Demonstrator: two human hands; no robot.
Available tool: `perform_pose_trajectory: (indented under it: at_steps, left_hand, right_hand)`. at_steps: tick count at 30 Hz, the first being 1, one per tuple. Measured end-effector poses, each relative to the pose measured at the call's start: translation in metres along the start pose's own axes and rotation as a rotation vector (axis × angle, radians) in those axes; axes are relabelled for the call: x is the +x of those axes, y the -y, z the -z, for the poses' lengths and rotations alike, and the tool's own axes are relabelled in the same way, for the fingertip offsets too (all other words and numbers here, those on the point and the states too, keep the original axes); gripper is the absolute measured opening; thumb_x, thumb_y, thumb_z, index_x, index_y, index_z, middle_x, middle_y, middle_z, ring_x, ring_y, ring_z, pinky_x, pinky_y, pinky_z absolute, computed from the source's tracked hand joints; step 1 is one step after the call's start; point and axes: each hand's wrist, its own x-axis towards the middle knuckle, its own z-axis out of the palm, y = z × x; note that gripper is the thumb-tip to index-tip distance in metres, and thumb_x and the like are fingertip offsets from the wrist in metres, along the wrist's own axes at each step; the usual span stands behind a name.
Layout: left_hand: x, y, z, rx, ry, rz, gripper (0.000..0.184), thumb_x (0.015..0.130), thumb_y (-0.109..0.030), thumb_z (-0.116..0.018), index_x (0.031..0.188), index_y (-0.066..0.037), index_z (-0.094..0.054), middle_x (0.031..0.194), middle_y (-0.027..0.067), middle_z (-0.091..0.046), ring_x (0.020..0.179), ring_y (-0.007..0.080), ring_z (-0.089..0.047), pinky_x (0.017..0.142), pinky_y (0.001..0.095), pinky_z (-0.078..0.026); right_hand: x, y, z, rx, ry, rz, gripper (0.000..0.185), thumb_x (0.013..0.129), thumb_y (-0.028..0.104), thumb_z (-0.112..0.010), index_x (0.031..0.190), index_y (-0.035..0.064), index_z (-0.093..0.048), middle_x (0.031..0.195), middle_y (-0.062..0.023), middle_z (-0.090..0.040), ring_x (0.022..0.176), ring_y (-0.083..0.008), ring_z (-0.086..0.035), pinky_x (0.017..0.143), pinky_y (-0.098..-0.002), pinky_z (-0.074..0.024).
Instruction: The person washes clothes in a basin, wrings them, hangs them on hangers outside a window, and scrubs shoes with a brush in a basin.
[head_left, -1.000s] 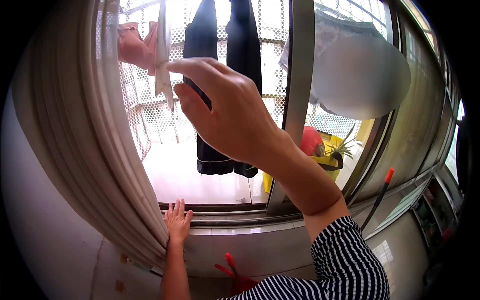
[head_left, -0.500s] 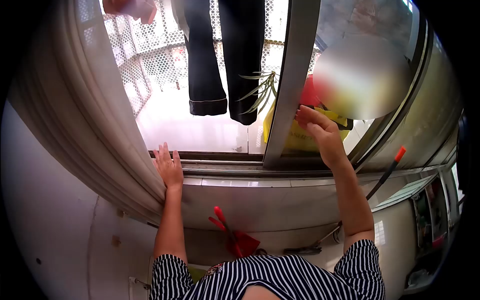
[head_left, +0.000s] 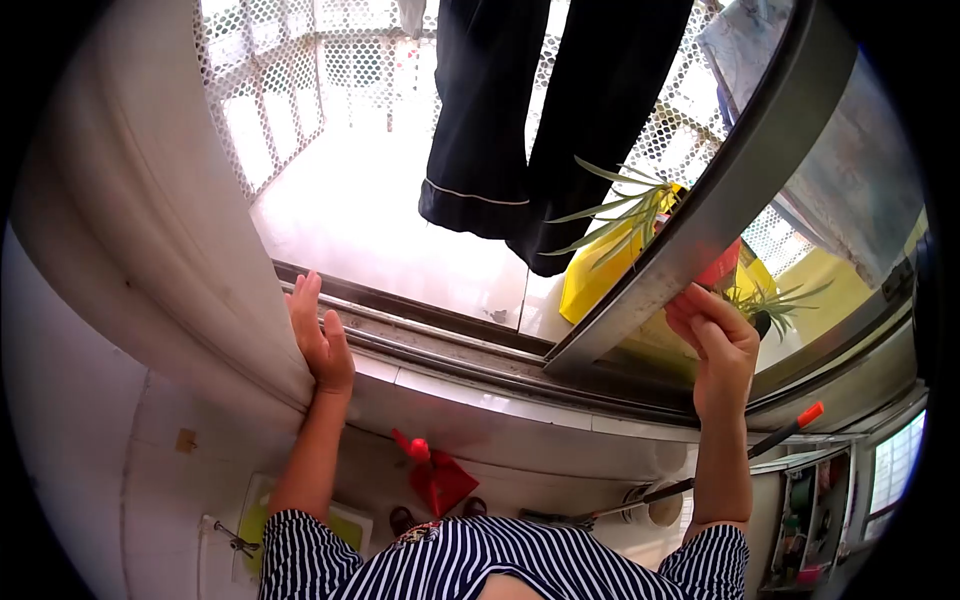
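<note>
My left hand (head_left: 321,335) has its fingers raised and apart beside the lower edge of the pale curtain (head_left: 170,250), at the left end of the window track (head_left: 440,355). My right hand (head_left: 716,345) is by the grey window frame (head_left: 700,230), its fingers bent together with the tips near the frame's lower part. Whether those fingertips hold anything is hidden. Dark trousers (head_left: 580,120) hang outside, above the white ledge. A yellow bag (head_left: 598,265) and a spiky green plant (head_left: 640,210) are behind the frame.
Below the sill are a red dustpan (head_left: 445,487) and a long-handled tool with an orange tip (head_left: 810,414). Shelves (head_left: 812,520) stand at the lower right. A perforated metal screen (head_left: 260,110) encloses the outside ledge, and a patterned cloth (head_left: 855,180) hangs at the right.
The view has tilted down and turned. My right hand has come down from high in front of the window to the frame's lower part. My left hand stays beside the curtain.
</note>
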Motion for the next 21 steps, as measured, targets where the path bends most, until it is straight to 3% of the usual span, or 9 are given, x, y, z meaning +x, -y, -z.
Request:
perform_pose_trajectory:
  at_steps: [6,14,16,18,20,21]
  left_hand:
    - [-0.001,-0.004,0.004,-0.040,-0.004,-0.003,0.043,0.094,-0.024,-0.039,0.128,0.002,-0.048,0.131,0.0154,-0.052,0.127,0.0338,-0.043,0.110,0.0501,-0.022]
    - [-0.004,-0.001,0.004,-0.107,-0.079,0.008,0.043,0.096,-0.022,-0.034,0.128,0.003,-0.046,0.132,0.0176,-0.050,0.128,0.0327,-0.042,0.110,0.0468,-0.024]
    - [-0.006,-0.004,0.003,-0.185,-0.118,0.067,0.039,0.095,-0.020,-0.036,0.123,0.003,-0.049,0.125,0.0158,-0.054,0.122,0.0310,-0.046,0.110,0.0453,-0.025]
    - [-0.010,-0.004,0.001,-0.179,-0.151,0.102,0.034,0.095,-0.020,-0.039,0.117,0.001,-0.052,0.117,0.0138,-0.053,0.110,0.0279,-0.049,0.103,0.0420,-0.032]
    - [-0.022,-0.013,-0.001,-0.517,-0.047,0.331,0.030,0.096,-0.021,-0.041,0.114,0.001,-0.052,0.114,0.0124,-0.053,0.103,0.0231,-0.052,0.092,0.0324,-0.040]
    - [-0.049,0.016,-0.006,-0.547,0.319,0.459,0.026,0.097,-0.020,-0.041,0.109,0.000,-0.052,0.111,0.0112,-0.053,0.095,0.0196,-0.054,0.086,0.0303,-0.042]
  right_hand:
    - [0.004,-0.002,-0.030,-0.019,0.093,0.040,0.031,0.090,-0.006,-0.044,0.117,-0.0084,-0.058,0.112,-0.0189,-0.064,0.102,-0.0266,-0.064,0.091,-0.0374,-0.0517]
    - [0.020,-0.010,-0.143,0.002,0.342,0.173,0.030,0.094,-0.004,-0.047,0.122,-0.0067,-0.055,0.117,-0.0176,-0.061,0.109,-0.0243,-0.060,0.094,-0.0338,-0.0494]
    - [0.025,-0.008,-0.171,0.015,0.373,0.168,0.029,0.094,-0.003,-0.048,0.121,-0.0068,-0.055,0.118,-0.0173,-0.061,0.109,-0.0236,-0.060,0.094,-0.0334,-0.0491]
    - [0.028,-0.004,-0.197,0.020,0.378,0.137,0.028,0.093,-0.003,-0.048,0.120,-0.0072,-0.056,0.117,-0.0174,-0.061,0.107,-0.0234,-0.060,0.094,-0.0330,-0.0494]
    - [0.036,-0.006,-0.217,0.042,0.395,0.171,0.028,0.093,-0.001,-0.050,0.120,-0.0070,-0.056,0.113,-0.0181,-0.063,0.105,-0.0233,-0.061,0.093,-0.0327,-0.0497]
    - [0.043,-0.009,-0.225,0.000,0.400,0.207,0.029,0.093,0.000,-0.051,0.120,-0.0063,-0.057,0.114,-0.0183,-0.063,0.105,-0.0237,-0.062,0.094,-0.0329,-0.0496]
